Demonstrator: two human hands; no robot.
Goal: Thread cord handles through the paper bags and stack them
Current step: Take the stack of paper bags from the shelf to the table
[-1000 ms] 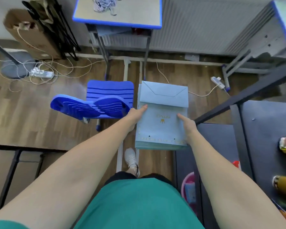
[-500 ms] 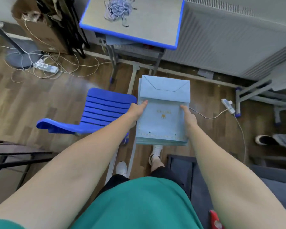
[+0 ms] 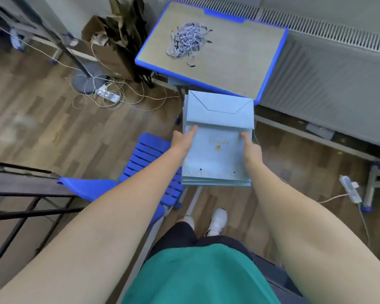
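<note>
the surface [image 3: 239,69], blue-edged, stands just ahead with a loose heap of cords [image 3: 188,41] near its far left. a stack of flat blue paper bags [image 3: 217,154] is carried in the air in front of it, above the wooden floor [image 3: 53,128] and beside a blue chair [image 3: 149,167]. the left hand [image 3: 183,141] and right hand [image 3: 251,150] grip its side edges, thumbs on top. setting it down squarely, clear of the cords, should keep the edges aligned.
</note>
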